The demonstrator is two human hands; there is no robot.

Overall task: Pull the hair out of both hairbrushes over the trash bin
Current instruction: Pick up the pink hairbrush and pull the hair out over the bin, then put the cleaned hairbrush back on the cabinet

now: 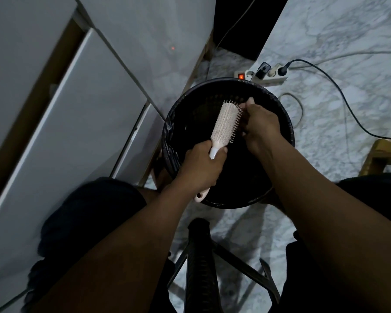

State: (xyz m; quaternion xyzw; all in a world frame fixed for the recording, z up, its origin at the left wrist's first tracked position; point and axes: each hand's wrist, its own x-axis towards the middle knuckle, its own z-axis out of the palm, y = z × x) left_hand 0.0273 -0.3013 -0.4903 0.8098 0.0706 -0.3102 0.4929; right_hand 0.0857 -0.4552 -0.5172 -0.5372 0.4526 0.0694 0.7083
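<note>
A pale pink hairbrush (226, 122) is held over the round black trash bin (282, 109), bristles facing up and to the right. My left hand (201, 166) is wrapped around its handle, whose end sticks out below my fist. My right hand (261, 124) is at the bristles on the brush's right side, fingers pinched against them. Any hair between the fingers is too dark to make out. Only one hairbrush is in view.
The bin has a black liner and stands on marble floor between my knees. A white power strip (261, 75) with a lit red switch and cables lies just behind it. White cabinet drawers (66, 109) run along the left. A black chair base (201, 256) sits below.
</note>
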